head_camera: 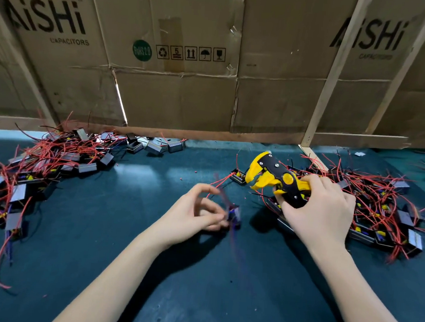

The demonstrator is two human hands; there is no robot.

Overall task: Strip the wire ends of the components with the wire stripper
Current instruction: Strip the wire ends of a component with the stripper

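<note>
Two hands at work: left hand (197, 210) pinched narrow on one blurred component (233, 217), its wires (220, 181) trailing up toward the tool; right hand (322, 207) wrapped round the handles of the yellow wire stripper (273, 178), held above the mat (147, 270) with its head toward that component, nothing visibly in its mouth. Judged mid-batch: one heap (40, 167) far left, another heap (380, 207) under and beyond the right hand; impossible to tell which was stripped. No bins or trays seen; only flattened cardboard (173, 94) standing as a backdrop.
</note>
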